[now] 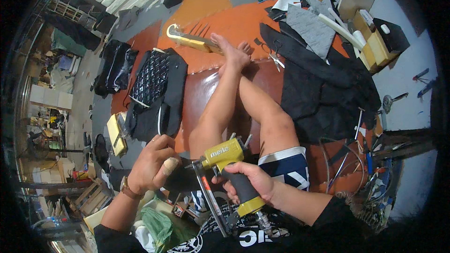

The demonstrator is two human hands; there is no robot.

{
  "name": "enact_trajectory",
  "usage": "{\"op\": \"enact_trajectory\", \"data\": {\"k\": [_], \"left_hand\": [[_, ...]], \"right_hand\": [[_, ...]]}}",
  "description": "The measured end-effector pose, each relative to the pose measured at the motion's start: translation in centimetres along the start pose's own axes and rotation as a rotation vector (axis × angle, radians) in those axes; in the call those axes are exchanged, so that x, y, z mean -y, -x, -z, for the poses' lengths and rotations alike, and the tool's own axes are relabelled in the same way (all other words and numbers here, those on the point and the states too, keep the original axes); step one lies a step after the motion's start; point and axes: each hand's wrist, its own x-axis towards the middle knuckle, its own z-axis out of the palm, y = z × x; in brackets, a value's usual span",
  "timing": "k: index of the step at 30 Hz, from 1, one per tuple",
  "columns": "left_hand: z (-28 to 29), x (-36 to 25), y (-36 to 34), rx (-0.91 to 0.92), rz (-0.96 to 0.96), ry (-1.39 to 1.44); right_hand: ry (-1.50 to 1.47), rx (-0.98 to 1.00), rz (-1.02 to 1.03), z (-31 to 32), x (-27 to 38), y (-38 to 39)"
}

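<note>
My right hand (251,180) is wrapped around the black grip of a yellow-green pneumatic staple gun (224,154). Its nose and long magazine point to the left and down, and an air fitting (263,220) shows at the grip's base. Just left of the tool's nose is my left hand (153,161), raised with fingers curled in. A pale wrap covers its thumb. Whether anything lies inside those fingers is hidden. Beyond the left hand rests a black quilted piece (152,77) on dark fabric.
My bare legs (215,107) stretch over orange and brown sheets. Scissors (275,58) lie right of my feet, beside black cloth (323,98). A yellow foam strip (194,41) sits past my feet. Tools and a hose (363,168) are at right; a yellow block (116,133) is at left.
</note>
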Motion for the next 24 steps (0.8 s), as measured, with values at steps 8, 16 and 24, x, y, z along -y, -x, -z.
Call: {"op": "enact_trajectory", "data": {"k": [8, 16, 24], "left_hand": [[-0.1, 0.4, -0.4, -0.023, -0.043, 0.013], [-0.2, 0.3, -0.2, -0.041, -0.078, -0.027], [-1.0, 0.0, -0.1, -0.111, -0.063, -0.012]], "right_hand": [[-0.038, 0.014, -0.011, 0.8, -0.6, -1.7], [-0.031, 0.028, -0.047, 0.6, -0.3, -2.7], [0.039, 0.000, -0.069, 0.8, -0.6, -3.3]]}}
